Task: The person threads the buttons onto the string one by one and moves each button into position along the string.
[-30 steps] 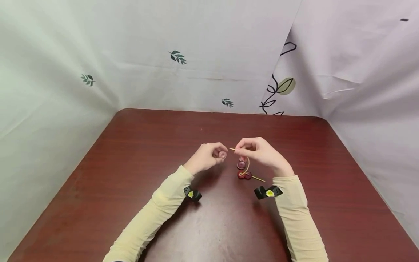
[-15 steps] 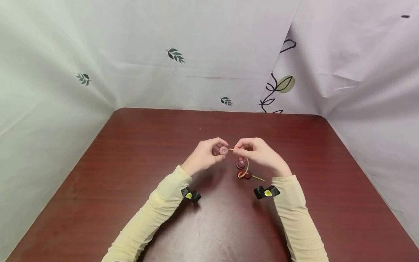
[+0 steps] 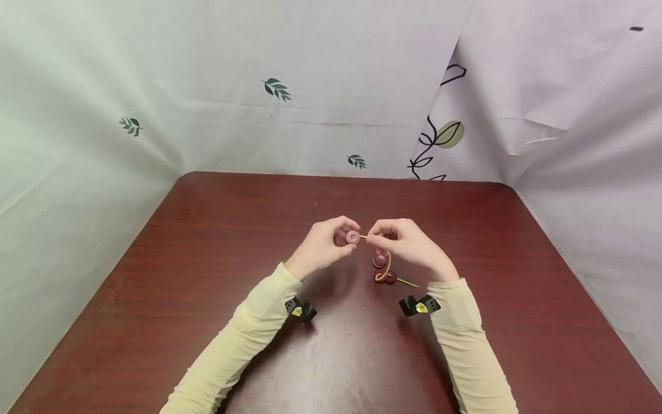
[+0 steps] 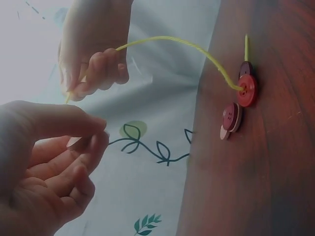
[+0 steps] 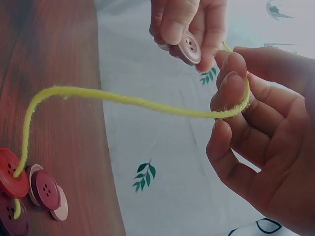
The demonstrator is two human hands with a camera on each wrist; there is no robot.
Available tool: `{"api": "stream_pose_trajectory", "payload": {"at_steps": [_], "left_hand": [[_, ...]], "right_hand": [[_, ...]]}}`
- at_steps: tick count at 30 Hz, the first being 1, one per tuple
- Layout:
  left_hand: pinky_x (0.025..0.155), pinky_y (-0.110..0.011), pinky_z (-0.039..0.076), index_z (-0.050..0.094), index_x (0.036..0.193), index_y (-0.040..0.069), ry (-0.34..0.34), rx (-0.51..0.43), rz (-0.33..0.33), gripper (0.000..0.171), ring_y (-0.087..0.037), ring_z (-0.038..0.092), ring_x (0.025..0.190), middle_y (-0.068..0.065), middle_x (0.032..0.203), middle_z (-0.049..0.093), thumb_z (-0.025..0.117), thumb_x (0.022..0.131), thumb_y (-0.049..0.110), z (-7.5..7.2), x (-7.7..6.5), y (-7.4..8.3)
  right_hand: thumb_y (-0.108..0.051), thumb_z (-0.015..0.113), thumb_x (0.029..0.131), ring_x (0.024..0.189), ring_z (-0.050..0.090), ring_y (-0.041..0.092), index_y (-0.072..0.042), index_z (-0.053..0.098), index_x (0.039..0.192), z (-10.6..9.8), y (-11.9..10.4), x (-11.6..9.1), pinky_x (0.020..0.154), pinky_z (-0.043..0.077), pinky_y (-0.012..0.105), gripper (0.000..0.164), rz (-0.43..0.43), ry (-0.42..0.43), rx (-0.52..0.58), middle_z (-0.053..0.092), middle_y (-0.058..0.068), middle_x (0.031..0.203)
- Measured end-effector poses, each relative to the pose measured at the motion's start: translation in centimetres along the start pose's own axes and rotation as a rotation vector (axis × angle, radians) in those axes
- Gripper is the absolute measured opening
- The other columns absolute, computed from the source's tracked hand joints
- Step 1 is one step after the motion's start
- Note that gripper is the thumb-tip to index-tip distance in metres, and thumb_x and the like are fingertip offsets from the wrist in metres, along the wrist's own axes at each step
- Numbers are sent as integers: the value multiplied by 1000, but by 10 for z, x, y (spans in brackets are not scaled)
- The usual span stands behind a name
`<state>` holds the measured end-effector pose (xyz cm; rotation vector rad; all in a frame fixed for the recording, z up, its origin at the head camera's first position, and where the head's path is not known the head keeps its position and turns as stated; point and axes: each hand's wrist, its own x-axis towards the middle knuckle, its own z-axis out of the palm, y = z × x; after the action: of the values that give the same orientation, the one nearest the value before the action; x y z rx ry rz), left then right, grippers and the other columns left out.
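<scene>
My left hand (image 3: 323,247) pinches a pale pink button (image 3: 353,237) between thumb and fingers, its holed face turned up. Facing it, my right hand (image 3: 408,240) pinches a yellow cord (image 5: 133,102) near one end. The cord's short tip points at the button and lies close to it in the head view. From the right hand the cord arcs down through a red button (image 4: 247,90) on the table, then a dark maroon button (image 4: 245,69); its other end lies past them. Beside these rests a small pile with a plum button (image 5: 47,190) on top.
The dark red wooden table (image 3: 233,218) reaches back to pale curtains (image 3: 320,86) with leaf prints, which also hang at both sides. Black wrist cameras (image 3: 414,306) sit on both cream sleeves.
My left hand has lifted the pink button slightly and brought its face round toward the cord's tip. The gap between button and cord has narrowed. The buttons on the table stay put.
</scene>
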<state>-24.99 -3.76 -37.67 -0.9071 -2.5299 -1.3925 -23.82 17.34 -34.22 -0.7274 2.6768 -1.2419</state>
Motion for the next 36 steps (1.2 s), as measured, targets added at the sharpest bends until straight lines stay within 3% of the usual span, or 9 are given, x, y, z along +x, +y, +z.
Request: {"api": "stream_pose_trajectory", "payload": {"at_steps": [7,15,20,23,28,31,36], "left_hand": [[65,-27,52,65,106,3,31,4,38,29,-18,62,70,-7,88,71,72,79,1,2,-1,0],[70,-37,55,68,106,6,46,-45,35,27,-12,62,71,-6,84,71,75,81,10,0,-2,1],[80,-30,51,70,104,11,73,31,108,27,-11,61,85,-1,92,67,79,79,16,0,-1,0],[81,-27,49,71,103,11,93,49,135,28,-11,60,89,0,94,62,81,78,18,-1,-1,0],[81,-26,48,72,103,12,88,26,135,29,-11,59,89,1,92,61,82,77,19,-1,0,1],[78,-26,48,71,103,14,82,16,137,29,-11,58,87,2,91,63,82,77,20,-1,0,1],[71,-26,48,71,105,15,64,-18,120,29,-12,60,83,3,89,67,81,78,22,-3,0,1]], "right_hand": [[-19,65,92,68,63,20,-13,69,88,0,2,0,66,46,23,8,3,0,-15,69,3,73],[-17,64,93,69,62,18,-12,68,89,-3,2,-1,68,46,22,7,5,-11,-14,69,11,77],[-18,64,93,67,62,18,-12,68,89,-3,3,-1,67,46,22,8,-2,-21,11,69,9,76],[-17,64,93,66,61,15,-10,68,91,-2,4,0,65,47,22,10,-20,-43,83,67,9,77],[-14,62,94,80,65,22,-8,68,96,-2,8,0,75,49,21,8,-64,-67,176,69,15,90],[-14,63,94,91,64,28,-10,68,97,-3,8,0,82,48,20,7,-85,-63,167,69,12,95],[-16,62,94,85,63,20,-11,69,97,-3,7,-1,81,49,20,8,-111,-63,176,69,9,93]]}}
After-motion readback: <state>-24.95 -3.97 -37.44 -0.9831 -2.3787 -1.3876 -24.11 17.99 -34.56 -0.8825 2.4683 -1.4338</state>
